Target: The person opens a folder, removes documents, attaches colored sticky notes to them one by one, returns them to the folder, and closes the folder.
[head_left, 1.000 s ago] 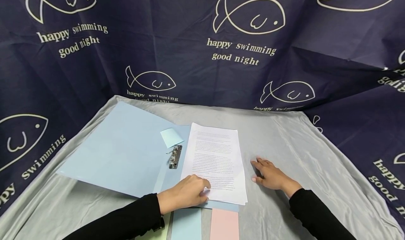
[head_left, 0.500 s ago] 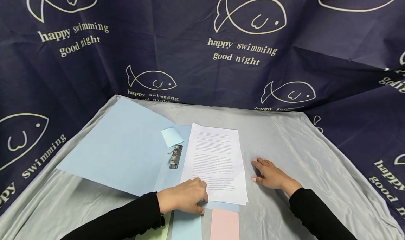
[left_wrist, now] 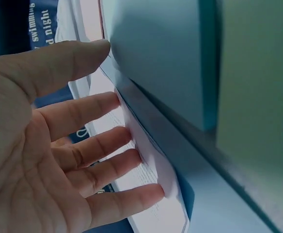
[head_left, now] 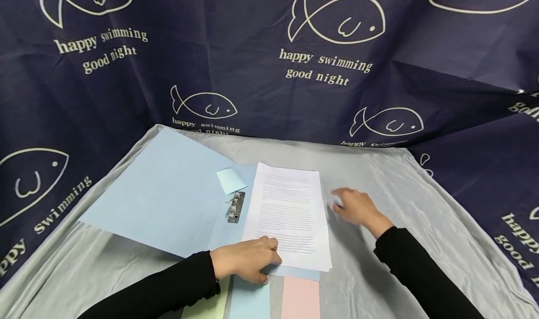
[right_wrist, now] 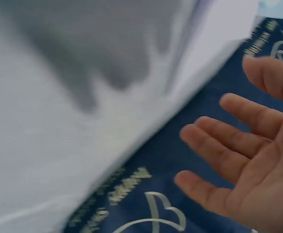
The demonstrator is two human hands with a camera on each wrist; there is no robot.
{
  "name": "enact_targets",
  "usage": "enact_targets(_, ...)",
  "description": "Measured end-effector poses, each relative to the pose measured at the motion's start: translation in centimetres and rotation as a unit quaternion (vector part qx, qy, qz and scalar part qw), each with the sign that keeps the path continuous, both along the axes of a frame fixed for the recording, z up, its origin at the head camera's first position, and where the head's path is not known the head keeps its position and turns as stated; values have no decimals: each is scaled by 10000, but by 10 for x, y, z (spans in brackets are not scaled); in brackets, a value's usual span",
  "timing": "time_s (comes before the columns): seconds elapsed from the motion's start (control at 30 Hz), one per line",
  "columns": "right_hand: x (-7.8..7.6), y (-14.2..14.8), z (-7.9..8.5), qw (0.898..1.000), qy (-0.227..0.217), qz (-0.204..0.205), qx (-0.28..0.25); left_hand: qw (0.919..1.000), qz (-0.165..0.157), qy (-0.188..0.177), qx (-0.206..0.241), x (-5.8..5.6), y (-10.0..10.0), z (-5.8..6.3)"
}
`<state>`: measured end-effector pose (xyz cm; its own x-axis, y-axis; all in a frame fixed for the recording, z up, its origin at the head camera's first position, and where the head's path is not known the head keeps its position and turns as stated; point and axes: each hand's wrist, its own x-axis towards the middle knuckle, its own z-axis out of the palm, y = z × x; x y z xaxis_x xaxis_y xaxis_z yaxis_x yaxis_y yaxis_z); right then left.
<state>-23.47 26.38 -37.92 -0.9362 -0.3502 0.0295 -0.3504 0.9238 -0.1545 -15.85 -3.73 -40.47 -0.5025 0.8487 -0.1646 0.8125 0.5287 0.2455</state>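
Note:
A stack of printed white sheets (head_left: 290, 216) lies on the right side of an opened light blue folder (head_left: 168, 192). My left hand (head_left: 248, 258) is at the stack's lower left corner; in the left wrist view its outstretched fingertips (left_wrist: 153, 194) reach the paper's edge. Its thumb (left_wrist: 78, 58) lies over or against the light blue pad (head_left: 251, 302); contact is unclear. To the right of the sheets, my right hand (head_left: 358, 206) is held above the cloth with nothing in it. In the right wrist view its fingers (right_wrist: 219, 150) are spread and slightly bent.
A metal binder clip mechanism (head_left: 236, 207) sits near the folder's spine, below a pale blue sticky note (head_left: 231, 181). Pink (head_left: 301, 298) and green (head_left: 206, 305) pieces flank the blue pad at the front edge. Grey cloth (head_left: 400, 192) covers the table; a dark blue fish-print curtain (head_left: 261, 66) surrounds it.
My right hand has lifted off the cloth and moved forward, casting a larger shadow. The left thumb has moved toward the front, from the sheets to the blue pad. The folder and sheets lie as before.

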Motion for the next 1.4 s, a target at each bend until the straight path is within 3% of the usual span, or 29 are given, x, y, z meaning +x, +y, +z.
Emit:
enact_targets(0.17, -23, -34, 20, 9948, 740, 600, -366, 10000, 43, -68, -9, -2, -2, 1)
enact_targets(0.3, -36, -63, 21, 9825, 1058, 1388, -652, 10000, -12, -61, -61, -3, -3, 1)
enact_targets(0.4, -47, -87, 16, 9727, 1105, 1914, -712, 10000, -65, -41, -61, -3, -7, -2)
enact_targets(0.5, -55, -106, 9, 9701, 907, 2167, -612, 9999, -80, -78, 34, -4, -10, -6)
enact_targets(0.67, -66, -131, -2, 9712, 496, 2302, -369, 9995, 76, -129, 277, -5, -22, -9)
enact_targets(0.9, -82, -156, -12, 9745, 207, 2227, -182, 9983, 276, 86, 506, -2, -42, -4)
enact_targets(1.2, -96, -187, -27, 9717, 422, 2315, 231, 9971, 461, 182, 572, 6, -60, -4)
enact_targets(1.4, -100, -201, -38, 9660, 676, 2380, 751, 9968, 609, 46, 523, 11, -65, -4)
